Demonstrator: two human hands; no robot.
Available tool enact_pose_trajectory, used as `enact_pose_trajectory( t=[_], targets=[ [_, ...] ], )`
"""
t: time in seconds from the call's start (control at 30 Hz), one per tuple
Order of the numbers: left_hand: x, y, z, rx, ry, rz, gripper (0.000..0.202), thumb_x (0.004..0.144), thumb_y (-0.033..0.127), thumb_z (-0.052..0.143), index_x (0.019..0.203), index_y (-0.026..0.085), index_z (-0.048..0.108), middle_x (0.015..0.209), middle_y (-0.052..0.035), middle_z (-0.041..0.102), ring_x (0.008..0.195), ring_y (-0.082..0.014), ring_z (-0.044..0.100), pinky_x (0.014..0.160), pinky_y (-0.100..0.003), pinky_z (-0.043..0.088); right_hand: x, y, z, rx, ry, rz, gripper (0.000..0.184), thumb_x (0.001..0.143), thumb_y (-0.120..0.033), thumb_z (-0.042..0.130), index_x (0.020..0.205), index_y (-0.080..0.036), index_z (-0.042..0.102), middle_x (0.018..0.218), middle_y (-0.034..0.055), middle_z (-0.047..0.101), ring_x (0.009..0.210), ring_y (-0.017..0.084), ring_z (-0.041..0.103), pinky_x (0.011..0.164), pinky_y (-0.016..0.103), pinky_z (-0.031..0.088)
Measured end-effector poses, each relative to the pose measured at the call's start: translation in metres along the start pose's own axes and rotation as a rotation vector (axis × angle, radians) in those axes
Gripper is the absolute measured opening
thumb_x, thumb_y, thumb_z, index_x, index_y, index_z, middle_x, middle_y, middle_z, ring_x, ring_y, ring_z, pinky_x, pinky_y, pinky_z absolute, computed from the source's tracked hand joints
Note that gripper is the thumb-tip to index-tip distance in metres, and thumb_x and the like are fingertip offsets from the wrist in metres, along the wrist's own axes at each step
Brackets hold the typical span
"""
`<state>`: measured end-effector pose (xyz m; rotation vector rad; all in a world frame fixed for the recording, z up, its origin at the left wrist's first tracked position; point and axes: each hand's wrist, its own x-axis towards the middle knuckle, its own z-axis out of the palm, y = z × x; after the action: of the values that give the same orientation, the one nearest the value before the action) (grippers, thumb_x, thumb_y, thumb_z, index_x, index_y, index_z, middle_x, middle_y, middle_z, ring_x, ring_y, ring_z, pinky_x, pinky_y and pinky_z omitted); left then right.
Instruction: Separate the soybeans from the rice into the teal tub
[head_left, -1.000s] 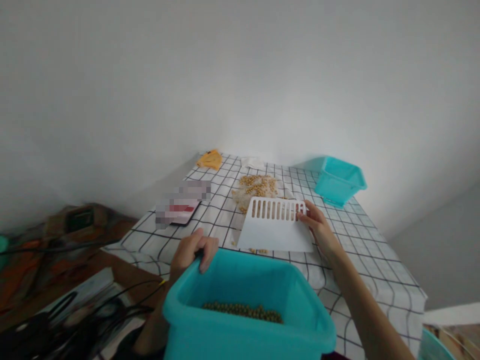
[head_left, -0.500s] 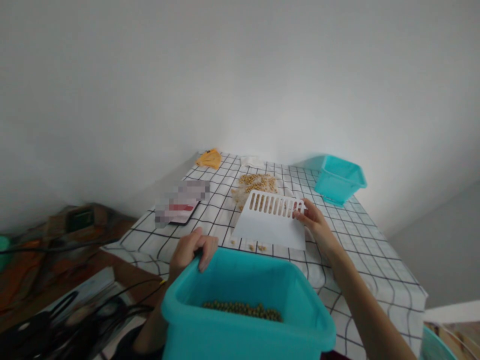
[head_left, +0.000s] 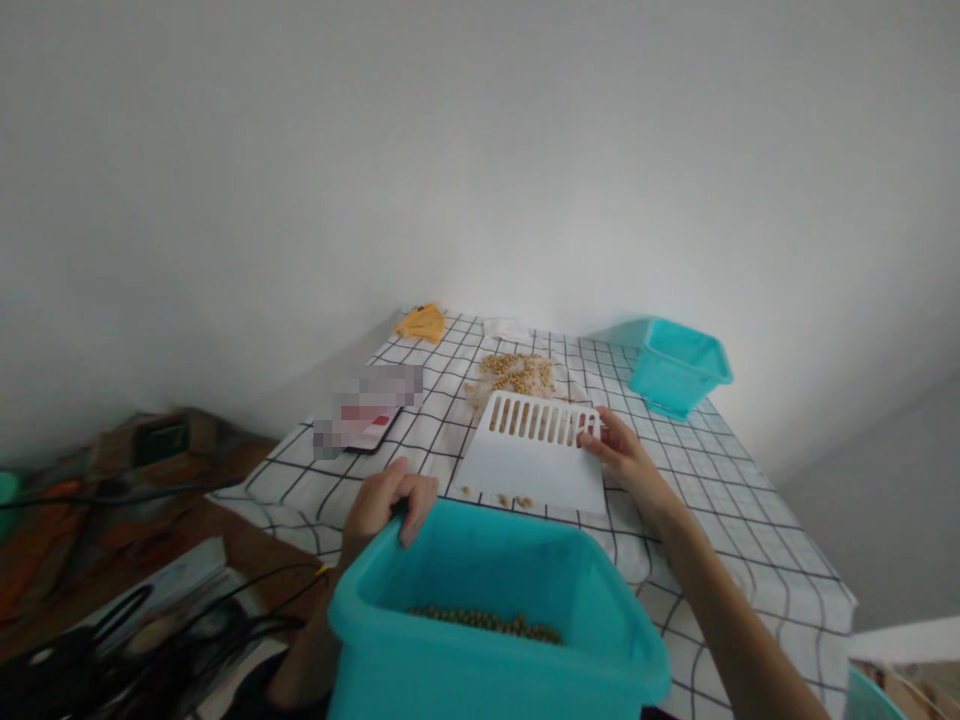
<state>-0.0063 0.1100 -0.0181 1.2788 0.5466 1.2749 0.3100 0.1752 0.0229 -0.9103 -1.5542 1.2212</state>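
Note:
My left hand [head_left: 386, 505] grips the far left rim of a teal plastic bin [head_left: 495, 620] held close to me at the table's near edge; greenish beans [head_left: 487, 623] lie in its bottom. My right hand [head_left: 619, 450] pinches the right end of a white slotted plastic scraper [head_left: 532, 455], which rests flat-tilted on the checked tablecloth [head_left: 720, 510] just beyond the bin. A few yellow beans [head_left: 514, 500] lie under the scraper's near edge. A larger pile of yellow beans [head_left: 517, 372] sits behind the scraper.
A second teal bin [head_left: 679, 365] stands at the table's far right. A phone-like flat object [head_left: 364, 418] lies left of the scraper, an orange cloth [head_left: 422, 322] at the far left corner. Cables and clutter [head_left: 112, 600] fill the area left of the table. A wall rises behind.
The scraper has shifted slightly left and toward the near bin with my right hand, pushing a few yellow beans along. My left hand stays on the bin rim.

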Motion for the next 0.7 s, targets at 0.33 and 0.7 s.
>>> enact_pose_trajectory(
  t=[0.33,0.7],
  targets=[
    [-0.0013,-0.0016,-0.0038,-0.032,-0.044,-0.002,0.070,0.105,0.049,0.036,0.046,0.020,0.057,0.044,-0.0017,0.049,0.048,-0.0157,0.044,0.055,-0.033,0.036,-0.0064,-0.0071,0.0055,0.080,-0.101,0.148,0.031,0.081,-0.038,0.078,0.106,-0.025,0.064,0.098,0.0025,0.075,0.079,0.018,0.070,0.069,0.030,0.056],
    [-0.0010,-0.0029,-0.0065,0.001,-0.031,-0.005,0.071,0.106,0.049,0.031,0.046,0.020,0.056,0.043,-0.0020,0.048,0.047,-0.0164,0.044,0.054,-0.034,0.035,-0.0038,-0.0004,0.0010,0.022,-0.078,0.187,0.033,0.081,-0.040,0.077,0.105,-0.023,0.063,0.088,0.0014,0.073,0.074,0.017,0.067,0.063,0.027,0.054]
  ],
)
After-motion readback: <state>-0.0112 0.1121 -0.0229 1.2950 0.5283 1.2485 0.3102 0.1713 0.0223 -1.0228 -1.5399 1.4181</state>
